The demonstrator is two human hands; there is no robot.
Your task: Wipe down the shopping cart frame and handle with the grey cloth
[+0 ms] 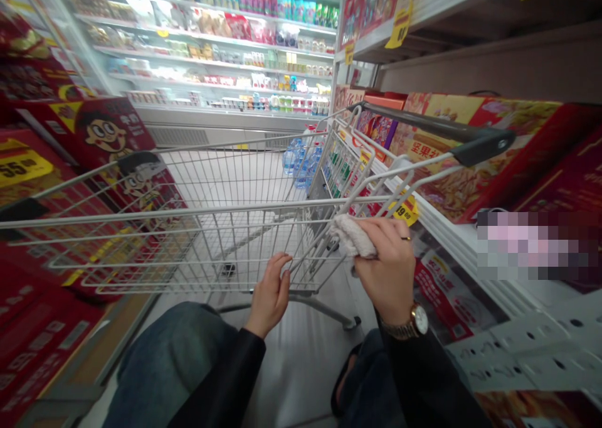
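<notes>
A grey wire shopping cart (197, 213) stands directly before me, its dark handle (423, 122) at the right. My right hand (388, 258) is closed around a bunched, whitish cloth (352, 235). That cloth presses against the cart's wire frame just below the handle's bracket. My left hand (270, 295) is at the lower part of the cart, its fingers bent around the wires near the bottom rail. The left fingertips are partly hidden by the wires and the hand itself. Through the mesh, the floor shows beneath the cart.
Red snack boxes (115, 127) are stacked close on the left. Shelves on the right hold gift boxes (451, 152) and yellow price tags (404, 209). Water bottles (301, 158) stand on the floor beyond the cart, before a lit refrigerated display (211, 117). My knees are close below.
</notes>
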